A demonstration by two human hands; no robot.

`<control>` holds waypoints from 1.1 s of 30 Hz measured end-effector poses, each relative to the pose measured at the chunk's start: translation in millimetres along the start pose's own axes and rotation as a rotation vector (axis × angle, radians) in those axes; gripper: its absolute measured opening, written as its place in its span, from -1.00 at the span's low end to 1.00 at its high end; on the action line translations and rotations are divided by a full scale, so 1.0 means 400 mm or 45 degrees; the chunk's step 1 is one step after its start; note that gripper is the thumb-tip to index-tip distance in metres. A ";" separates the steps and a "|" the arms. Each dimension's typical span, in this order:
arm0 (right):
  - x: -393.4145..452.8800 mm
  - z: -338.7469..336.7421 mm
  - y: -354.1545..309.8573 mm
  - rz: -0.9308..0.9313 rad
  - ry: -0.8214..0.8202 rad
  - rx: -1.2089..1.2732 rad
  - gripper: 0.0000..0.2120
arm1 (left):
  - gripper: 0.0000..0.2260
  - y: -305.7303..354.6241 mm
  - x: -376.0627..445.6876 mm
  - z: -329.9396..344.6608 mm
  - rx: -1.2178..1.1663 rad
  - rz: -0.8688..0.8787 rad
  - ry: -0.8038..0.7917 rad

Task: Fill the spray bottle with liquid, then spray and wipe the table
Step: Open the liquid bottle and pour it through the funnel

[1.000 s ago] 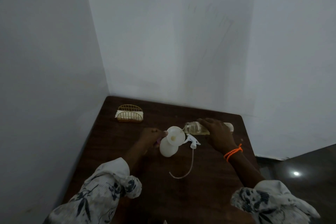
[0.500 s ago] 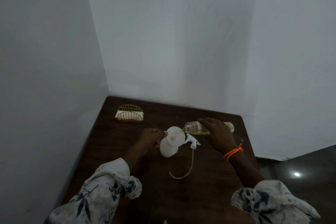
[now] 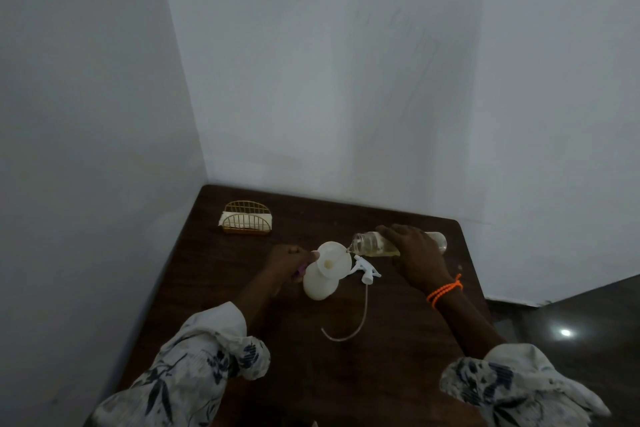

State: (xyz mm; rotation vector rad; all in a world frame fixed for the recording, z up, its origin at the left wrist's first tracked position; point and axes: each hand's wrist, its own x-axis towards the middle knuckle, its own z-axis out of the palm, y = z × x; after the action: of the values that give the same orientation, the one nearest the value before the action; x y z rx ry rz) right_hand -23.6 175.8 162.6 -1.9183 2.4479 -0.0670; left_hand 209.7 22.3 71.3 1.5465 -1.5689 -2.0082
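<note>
Two hands, spray bottle between

A single head-worn wide-angle view looks forward and steeply down from above the table's near edge toward its far corner.

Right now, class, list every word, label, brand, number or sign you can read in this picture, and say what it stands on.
None can be read.
Clear bottle tilted in the right hand: no label visible.
White spray bottle steadied by the left hand, with its funnel: plain.
Spray head lying on the table: plain.
Gold wire holder: no text.
</note>
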 end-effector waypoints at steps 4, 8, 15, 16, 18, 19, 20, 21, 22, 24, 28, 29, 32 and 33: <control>0.004 -0.001 0.001 -0.008 -0.003 -0.006 -0.36 | -0.80 -0.001 0.001 -0.002 -0.008 -0.005 -0.004; 0.008 0.000 0.001 -0.002 0.004 -0.002 -0.35 | -0.82 0.000 0.000 -0.003 0.032 0.016 -0.007; 0.012 0.004 0.003 0.001 -0.016 -0.021 -0.35 | -0.77 -0.002 0.000 -0.004 0.012 0.001 -0.001; 0.012 0.005 0.003 0.000 -0.015 -0.025 -0.35 | -0.77 -0.002 0.000 -0.005 0.013 -0.001 -0.003; 0.011 0.005 0.002 0.001 -0.009 -0.027 -0.36 | -0.77 -0.002 -0.001 -0.005 0.006 0.001 -0.008; 0.011 0.004 0.002 0.004 -0.004 -0.027 -0.36 | -0.77 -0.002 -0.001 -0.006 0.006 0.002 -0.008; 0.011 0.004 0.002 0.006 0.002 -0.026 -0.37 | -0.77 0.000 -0.002 -0.006 0.007 0.002 -0.007; 0.010 0.004 0.002 0.009 0.006 -0.027 -0.37 | -0.77 0.001 -0.004 -0.005 0.007 0.000 -0.006; 0.010 0.003 0.002 0.011 0.008 -0.028 -0.37 | -0.77 0.002 -0.007 -0.005 0.005 -0.002 -0.007; 0.009 0.004 0.003 0.014 0.000 -0.035 -0.35 | -0.76 0.006 -0.012 -0.004 -0.005 -0.006 -0.015; 0.008 0.004 0.004 0.011 -0.013 -0.045 -0.35 | -0.75 0.013 -0.020 -0.002 -0.009 -0.007 -0.022; 0.008 0.003 0.003 0.013 -0.010 -0.045 -0.35 | -0.74 0.013 -0.021 -0.002 -0.013 -0.004 -0.022; 0.007 0.002 0.000 0.018 0.000 -0.047 -0.35 | -0.73 0.011 -0.024 -0.002 -0.016 0.003 -0.019; 0.006 0.001 -0.001 0.018 -0.003 -0.048 -0.36 | -0.73 0.010 -0.024 -0.002 -0.018 0.003 -0.018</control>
State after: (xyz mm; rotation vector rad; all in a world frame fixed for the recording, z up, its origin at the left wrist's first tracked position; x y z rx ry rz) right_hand -23.8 173.2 162.1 -1.9143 2.4788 -0.0186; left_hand 212.8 26.1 80.4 1.5285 -1.5575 -2.0287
